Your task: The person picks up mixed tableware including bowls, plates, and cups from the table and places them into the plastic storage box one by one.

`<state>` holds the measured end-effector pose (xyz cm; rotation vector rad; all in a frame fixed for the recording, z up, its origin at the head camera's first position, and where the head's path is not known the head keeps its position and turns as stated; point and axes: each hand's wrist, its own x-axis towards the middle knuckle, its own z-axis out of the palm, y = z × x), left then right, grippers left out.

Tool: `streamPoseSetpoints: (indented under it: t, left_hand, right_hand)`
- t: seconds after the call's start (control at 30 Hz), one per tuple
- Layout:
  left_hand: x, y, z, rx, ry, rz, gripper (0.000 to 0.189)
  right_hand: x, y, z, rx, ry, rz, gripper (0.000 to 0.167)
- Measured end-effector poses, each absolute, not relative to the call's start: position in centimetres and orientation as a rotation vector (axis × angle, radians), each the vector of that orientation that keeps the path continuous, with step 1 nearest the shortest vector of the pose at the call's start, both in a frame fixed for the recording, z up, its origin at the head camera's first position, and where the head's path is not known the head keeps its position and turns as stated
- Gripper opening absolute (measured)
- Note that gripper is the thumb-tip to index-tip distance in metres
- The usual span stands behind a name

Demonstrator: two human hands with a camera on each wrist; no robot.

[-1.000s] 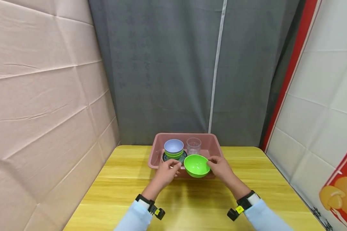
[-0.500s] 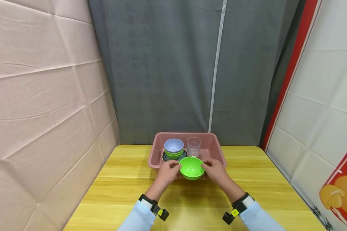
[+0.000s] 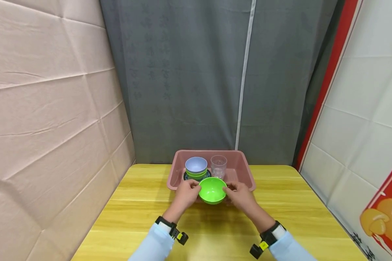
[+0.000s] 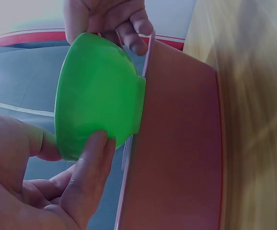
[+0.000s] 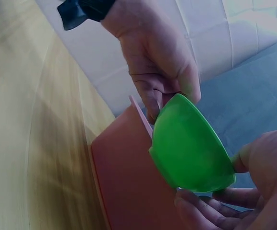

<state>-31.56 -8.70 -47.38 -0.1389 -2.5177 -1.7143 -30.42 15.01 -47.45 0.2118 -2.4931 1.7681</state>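
A bright green bowl (image 3: 212,190) is held up in front of the near wall of a pink basin (image 3: 245,174), its hollow facing up and toward me. My left hand (image 3: 186,195) pinches its left rim between thumb and fingers, and my right hand (image 3: 240,196) pinches the right rim. In the left wrist view the bowl's underside (image 4: 100,91) shows, with the left fingers on its side. The right wrist view shows both hands at the green bowl (image 5: 188,146), close by the basin's rim.
Inside the basin, a blue bowl (image 3: 196,164) sits on green bowls (image 3: 197,175) over a dark patterned dish (image 3: 185,176). A clear cup (image 3: 219,166) stands to their right. The basin rests on a wooden table (image 3: 143,195), with a grey curtain (image 3: 189,83) behind.
The green bowl has moved left and slightly down. A second ago only my right hand held it; now my left hand grips the other side too. The basin's contents stay put.
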Motion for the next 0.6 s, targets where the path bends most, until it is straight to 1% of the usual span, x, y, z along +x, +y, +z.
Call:
streamPoseSetpoints:
  t: [0.23,0.47,0.6]
  left_hand:
    - [-32.0,-9.5,-46.5,-0.14,-2.546,-1.606,0.022]
    - [-33.4,-11.3,-44.6,-0.121,-2.513,-1.593,0.02]
    - [-34.7,-12.6,-43.6,-0.056,-2.542,-1.559,0.02]
  right_hand:
    - [-29.1,16.6,-47.6,0.206,-2.542,1.666,0.034]
    - [-27.9,21.2,-48.3,0.07,-2.602,1.531,0.039]
    - [-27.5,23.9,-49.0,-0.01,-2.649,1.405,0.042]
